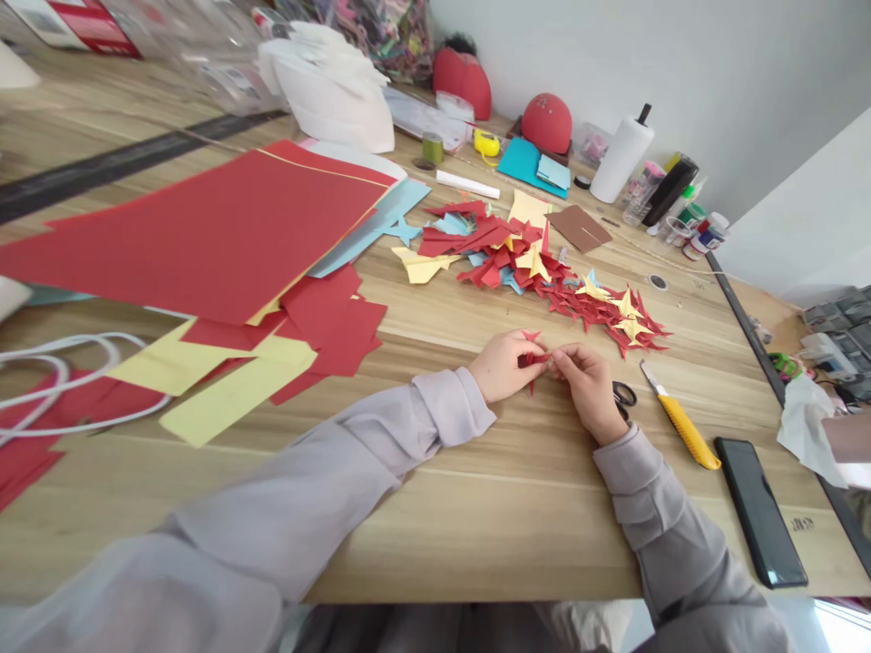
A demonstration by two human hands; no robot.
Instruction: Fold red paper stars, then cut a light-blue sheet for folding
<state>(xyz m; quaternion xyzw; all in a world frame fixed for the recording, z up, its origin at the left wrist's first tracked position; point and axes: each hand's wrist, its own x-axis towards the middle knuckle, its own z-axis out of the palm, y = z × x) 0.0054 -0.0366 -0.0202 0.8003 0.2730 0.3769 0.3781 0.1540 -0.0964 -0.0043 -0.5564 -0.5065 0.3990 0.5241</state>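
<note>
Two hands [543,365] pinch a folded red paper [534,360] above the wooden tabletop [476,517] near white walls [667,54].

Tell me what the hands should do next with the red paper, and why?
Maybe the right hand should gently press the end of the red paper. The left hand holds the paper, the right fingertips are at its end, and the knife lies off to the side.
</note>
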